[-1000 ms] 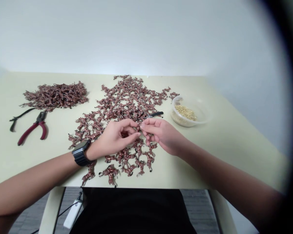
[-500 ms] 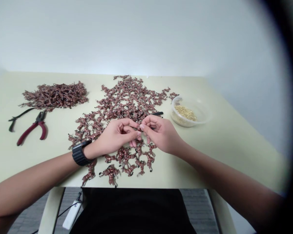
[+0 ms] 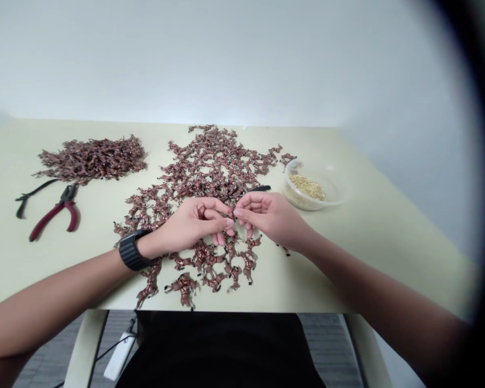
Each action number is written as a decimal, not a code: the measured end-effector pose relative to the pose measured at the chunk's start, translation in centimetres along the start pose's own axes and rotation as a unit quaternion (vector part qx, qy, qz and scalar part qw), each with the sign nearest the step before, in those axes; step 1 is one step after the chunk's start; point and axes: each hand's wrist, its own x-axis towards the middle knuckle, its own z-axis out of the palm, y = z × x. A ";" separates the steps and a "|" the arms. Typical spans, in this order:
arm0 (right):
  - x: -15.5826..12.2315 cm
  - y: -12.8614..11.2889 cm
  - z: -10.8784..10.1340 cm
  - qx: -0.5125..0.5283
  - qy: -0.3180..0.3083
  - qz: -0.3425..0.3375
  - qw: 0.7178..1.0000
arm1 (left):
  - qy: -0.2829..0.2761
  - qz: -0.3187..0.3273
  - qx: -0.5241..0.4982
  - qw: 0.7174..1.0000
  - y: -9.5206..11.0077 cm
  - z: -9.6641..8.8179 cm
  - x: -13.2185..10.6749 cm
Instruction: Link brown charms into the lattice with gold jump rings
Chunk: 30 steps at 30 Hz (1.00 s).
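My left hand point(image 3: 200, 221), with a dark watch on its wrist, pinches a small brown figurine point(image 3: 231, 214) between thumb and forefinger; most of it is covered by the fingers. Facing it, my right hand point(image 3: 267, 215) has its thumb and forefinger pressed together right at the figurine. Whatever tiny piece those right fingertips grip is too small to make out. Below and behind both hands spreads a wide scatter of glossy brown horse-like figurines point(image 3: 214, 161) with black feet. A dark-handled tool point(image 3: 261, 188) lies just beyond my right hand, partly hidden.
A clear plastic bowl point(image 3: 339, 200) with tiny gold-coloured pieces point(image 3: 308, 187) stands at the right. On the left are a dense figurine heap point(image 3: 95, 158), red-handled pliers point(image 3: 50, 220) and a thin black tool point(image 3: 22, 207). A white power strip point(image 3: 120, 355) hangs below the table edge.
My right hand has shifted slightly to the right and its thumb lies flatter. A figurine shows beneath the right wrist. My left hand has hardly moved.
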 end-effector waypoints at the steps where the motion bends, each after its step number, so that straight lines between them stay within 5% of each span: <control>1: -0.1 0.0 0.0 -0.028 0.015 -0.027 0.999 | -0.007 -0.011 -0.017 1.000 0.0 -0.1 0.1; 6: -0.4 -0.3 0.1 -0.224 0.072 -0.192 0.953 | -0.030 -0.048 -0.076 0.995 -0.1 -0.5 0.5; 9: -0.5 -0.2 0.3 -0.268 0.075 -0.232 0.932 | -0.031 -0.049 -0.077 0.995 -0.1 -0.4 0.4; 16: -0.4 -0.2 0.9 -0.039 0.009 -0.011 0.999 | 0.008 -0.008 0.006 1.000 0.0 0.2 0.0; 24: 0.2 -0.2 0.3 0.135 -0.051 0.111 0.983 | 0.061 0.077 0.172 0.980 -0.3 1.0 -0.3; 27: 0.2 -0.1 0.1 0.170 -0.064 0.127 0.975 | 0.072 0.129 0.273 0.951 -0.4 0.7 -0.5; 30: 0.2 -0.3 0.0 0.216 -0.091 0.156 0.960 | 0.082 0.189 0.417 0.885 -0.7 0.2 -0.6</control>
